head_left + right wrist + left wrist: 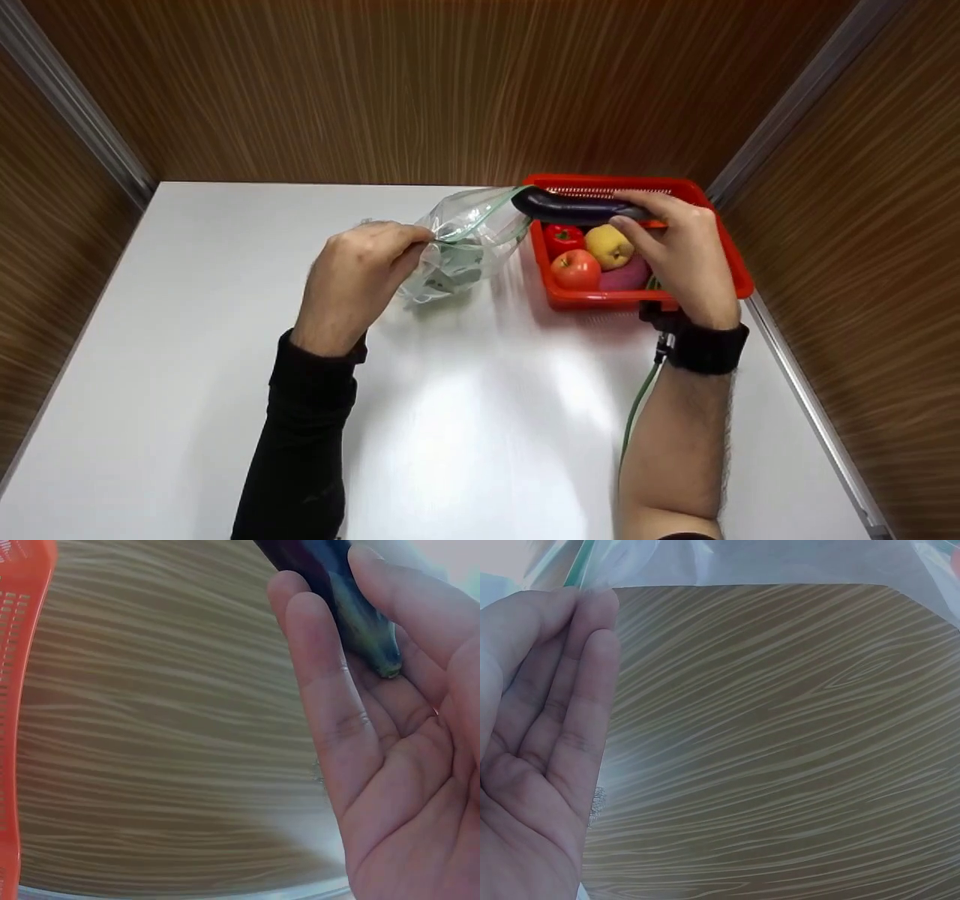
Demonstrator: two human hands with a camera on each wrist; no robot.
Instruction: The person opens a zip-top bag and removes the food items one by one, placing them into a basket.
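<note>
Right hand (pixel 686 255) grips a long dark purple eggplant (pixel 574 206) above the red plastic basket (pixel 739 274), feeding its tip into the clear zip bag (pixel 469 240) that the left hand (pixel 356 281) pinches open; next, probably, push deeper.

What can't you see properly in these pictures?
- Head view: the rest of the purple vegetable in the red basket, covered by the right hand.
- Head view: what lies inside the plastic bag; the crumpled plastic blurs it.
- Right wrist view: most of the eggplant, cut off by the top edge and hidden behind the fingers.
- Left wrist view: how the left hand holds the bag; the fingertips are at the edge.
</note>
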